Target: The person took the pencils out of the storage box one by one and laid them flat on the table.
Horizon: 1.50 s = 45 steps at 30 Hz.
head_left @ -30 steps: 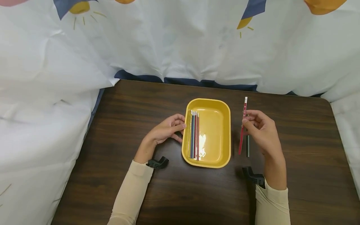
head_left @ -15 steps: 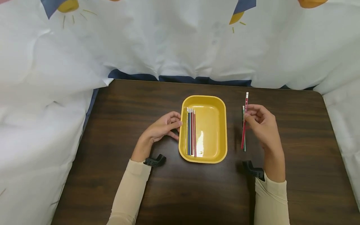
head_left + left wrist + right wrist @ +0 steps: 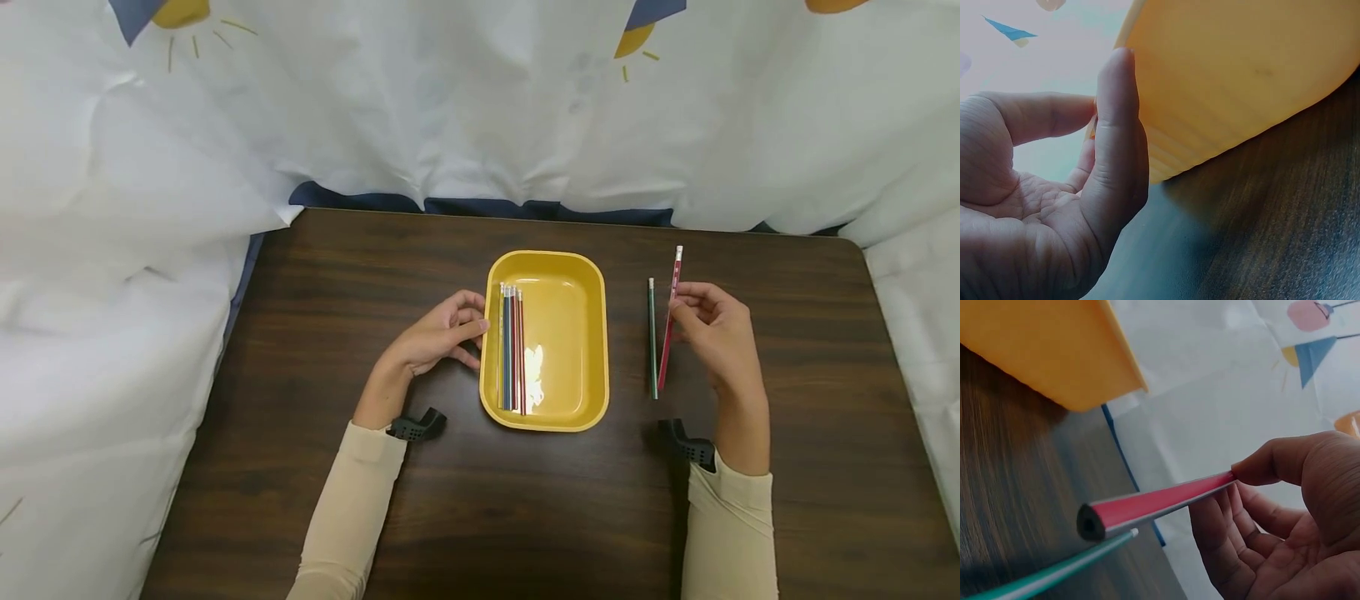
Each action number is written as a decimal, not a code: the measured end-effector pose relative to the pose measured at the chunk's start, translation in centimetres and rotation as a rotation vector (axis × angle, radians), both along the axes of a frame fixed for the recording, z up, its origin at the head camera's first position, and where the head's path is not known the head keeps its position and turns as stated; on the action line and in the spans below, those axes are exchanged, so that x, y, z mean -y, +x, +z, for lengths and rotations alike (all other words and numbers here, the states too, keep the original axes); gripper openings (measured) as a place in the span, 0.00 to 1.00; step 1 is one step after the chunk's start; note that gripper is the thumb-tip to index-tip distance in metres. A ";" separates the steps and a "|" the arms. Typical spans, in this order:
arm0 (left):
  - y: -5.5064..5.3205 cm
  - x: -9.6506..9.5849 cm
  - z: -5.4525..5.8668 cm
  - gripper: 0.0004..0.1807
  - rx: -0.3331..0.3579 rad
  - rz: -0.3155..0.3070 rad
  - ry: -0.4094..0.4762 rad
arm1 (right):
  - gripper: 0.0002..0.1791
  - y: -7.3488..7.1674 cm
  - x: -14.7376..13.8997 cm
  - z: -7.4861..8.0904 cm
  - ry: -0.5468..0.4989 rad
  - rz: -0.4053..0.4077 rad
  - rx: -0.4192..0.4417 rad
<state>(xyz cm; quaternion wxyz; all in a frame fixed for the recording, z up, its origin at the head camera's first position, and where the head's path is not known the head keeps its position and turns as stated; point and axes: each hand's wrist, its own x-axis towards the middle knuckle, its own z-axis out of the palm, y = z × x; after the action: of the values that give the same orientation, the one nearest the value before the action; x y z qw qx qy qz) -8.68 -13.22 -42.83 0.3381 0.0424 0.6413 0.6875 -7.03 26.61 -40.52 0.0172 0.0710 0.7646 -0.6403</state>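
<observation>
My left hand [image 3: 442, 333] grips the left rim of a yellow plastic tray [image 3: 558, 333], thumb at the edge and fingers against the outer wall. Inside, along the tray's left side, several pencils [image 3: 512, 354] lie in a row, eraser ends away from me. My right hand [image 3: 716, 333] pinches a red pencil [image 3: 676, 275] between thumb and fingers, its white eraser end pointing away. A dark green pencil [image 3: 652, 333] lies between the tray and this hand. In the right wrist view the red pencil's unsharpened dark end [image 3: 1091, 522] faces the camera, just over the green pencil [image 3: 1054, 573].
The dark wood-grain table [image 3: 337, 275] carries everything. White printed cloth [image 3: 480, 100] hangs behind its far edge and along the left side. Each wrist wears a black camera mount [image 3: 417, 425].
My right hand has carried the red pencil to the right, from the left of the green pencil across to its right. The left hand keeps its hold on the tray; the head view shifted slightly.
</observation>
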 end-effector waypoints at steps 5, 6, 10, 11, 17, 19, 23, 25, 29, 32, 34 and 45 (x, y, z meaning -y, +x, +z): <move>0.1 -0.2 -0.1 0.22 0.000 -0.004 0.013 | 0.07 0.1 -1.1 -0.4 -0.013 -0.012 0.027; 0.1 -0.3 -0.2 0.22 0.000 -0.006 0.017 | 0.07 0.1 -1.3 -0.5 -0.005 -0.017 0.029; 0.2 -0.5 -0.2 0.22 0.008 -0.008 0.020 | 0.07 0.2 -1.9 -1.0 0.015 -0.021 0.044; 0.2 -0.5 -0.3 0.22 0.011 -0.009 0.016 | 0.07 0.3 -2.0 -1.2 0.019 -0.020 0.049; 0.2 -0.4 -0.3 0.23 0.015 -0.020 0.006 | 0.10 0.5 -2.4 -1.9 0.123 -0.024 0.087; 0.2 -0.4 -0.3 0.23 0.013 -0.016 0.008 | 0.14 0.4 -2.6 -2.1 0.189 -0.015 0.098; 0.3 -0.5 0.0 0.23 0.010 -0.015 0.003 | 0.21 0.2 -2.7 -2.4 0.328 0.013 0.128; 0.3 -0.5 0.1 0.23 0.006 -0.020 0.003 | 0.22 0.2 -2.6 -2.5 0.359 0.017 0.138; 0.2 -0.6 0.3 0.23 0.000 -0.020 0.003 | 0.21 0.1 -2.5 -2.5 0.413 0.020 0.133; 0.3 -0.5 0.4 0.23 0.007 -0.013 0.003 | 0.21 0.0 -2.4 -2.6 0.453 0.027 0.127; 0.3 -0.5 0.4 0.23 0.010 -0.010 0.004 | 0.20 -0.1 -2.3 -2.6 0.479 0.028 0.127; 0.3 -0.5 0.3 0.22 0.023 -0.007 -0.001 | 0.17 0.0 -1.8 -2.8 0.631 0.021 0.132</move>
<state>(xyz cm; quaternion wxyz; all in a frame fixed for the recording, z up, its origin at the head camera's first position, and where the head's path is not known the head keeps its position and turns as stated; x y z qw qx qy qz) -8.34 -12.73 -42.52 0.3481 0.0366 0.6374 0.6865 -7.04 28.43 -43.33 0.0503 0.1063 0.9234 -0.3653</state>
